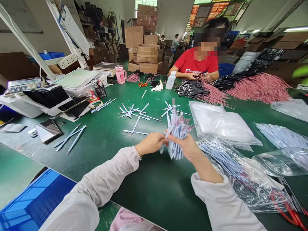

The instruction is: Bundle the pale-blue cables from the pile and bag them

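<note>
My right hand [189, 147] is wrapped round a thick bundle of short light-blue sleeved wires [177, 150], held above the green table. The bundle stands roughly upright, with pinkish wire ends at its top. Against the bundle's left side, my left hand [154, 142] is closed, its fingertips pinching what looks like one light-blue sleeved wire; blur and the fingers partly hide it. Beyond the hands, loose wires of the same kind [130, 112] lie crossed in small heaps on the table [154, 189]. A few more wires [72, 138] lie to the left.
On the right lie a clear bag of light-blue wires [223, 160], white plastic bags [223, 123] and red-handled pliers [288, 211]. A phone [48, 130] is at left. Across the table, a person in a red shirt [199, 64] handles black-and-pink wires, near a bottle [170, 80].
</note>
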The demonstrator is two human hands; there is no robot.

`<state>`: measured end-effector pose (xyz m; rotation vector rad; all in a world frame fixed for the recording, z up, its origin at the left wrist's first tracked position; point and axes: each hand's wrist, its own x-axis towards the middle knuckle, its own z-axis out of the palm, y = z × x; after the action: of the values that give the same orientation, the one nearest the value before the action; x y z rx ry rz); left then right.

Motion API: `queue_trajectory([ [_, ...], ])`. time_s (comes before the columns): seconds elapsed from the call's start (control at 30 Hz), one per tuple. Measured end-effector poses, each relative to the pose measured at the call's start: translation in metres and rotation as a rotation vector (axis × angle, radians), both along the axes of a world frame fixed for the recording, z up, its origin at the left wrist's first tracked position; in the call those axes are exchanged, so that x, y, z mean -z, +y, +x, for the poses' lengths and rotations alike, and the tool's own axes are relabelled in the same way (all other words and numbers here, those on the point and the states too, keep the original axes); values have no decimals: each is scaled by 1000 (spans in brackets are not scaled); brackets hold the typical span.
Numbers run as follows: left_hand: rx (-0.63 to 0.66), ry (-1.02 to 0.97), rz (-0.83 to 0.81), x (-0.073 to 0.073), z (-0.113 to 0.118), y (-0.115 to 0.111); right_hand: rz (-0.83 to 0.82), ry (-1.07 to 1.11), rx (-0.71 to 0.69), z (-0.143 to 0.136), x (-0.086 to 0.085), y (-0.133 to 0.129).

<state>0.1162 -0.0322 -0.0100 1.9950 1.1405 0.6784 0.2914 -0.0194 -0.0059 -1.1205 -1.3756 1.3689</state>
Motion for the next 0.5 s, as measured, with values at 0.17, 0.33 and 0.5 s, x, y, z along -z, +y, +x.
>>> queue_trajectory([
  [0.17, 25, -51, 74, 5, 3, -1, 224, 10, 3, -9, 0, -11],
  [0.33, 220, -315, 2, 17, 7, 4, 246, -14, 58, -2, 13, -5],
  [0.5, 213, -353, -64, 28, 28, 15, 205, -17, 158, -2, 18, -9],
])
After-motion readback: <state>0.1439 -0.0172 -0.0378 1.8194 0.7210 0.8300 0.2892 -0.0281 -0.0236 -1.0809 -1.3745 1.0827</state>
